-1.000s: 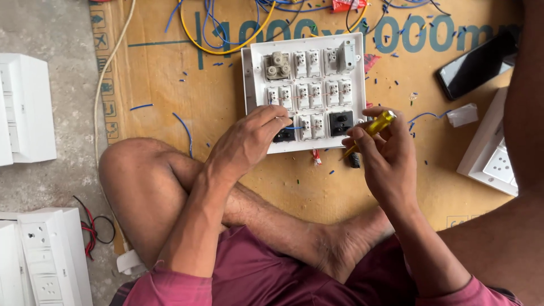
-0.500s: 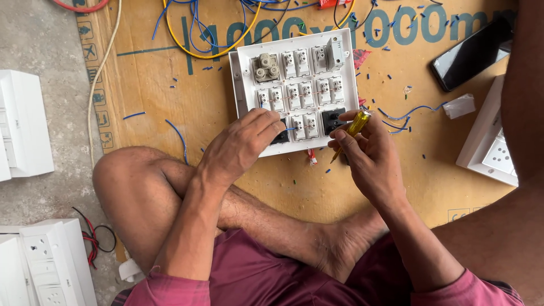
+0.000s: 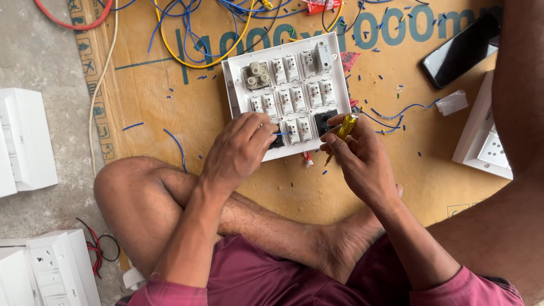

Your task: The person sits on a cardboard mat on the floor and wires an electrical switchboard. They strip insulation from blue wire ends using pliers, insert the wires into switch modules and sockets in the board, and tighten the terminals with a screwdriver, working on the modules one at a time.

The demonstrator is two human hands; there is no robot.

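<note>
Head view, looking down at a person sitting cross-legged on the floor. A white switch panel [image 3: 286, 90] lies back-up on a cardboard sheet [image 3: 158, 96]. The left hand [image 3: 238, 150] pinches a thin blue wire [image 3: 283, 134] at the panel's near edge; the right hand [image 3: 360, 156] grips a yellow-handled screwdriver [image 3: 342, 131] just beside it. The wire looks light and bendy, best held near its tip; the panel seems rigid.
</note>
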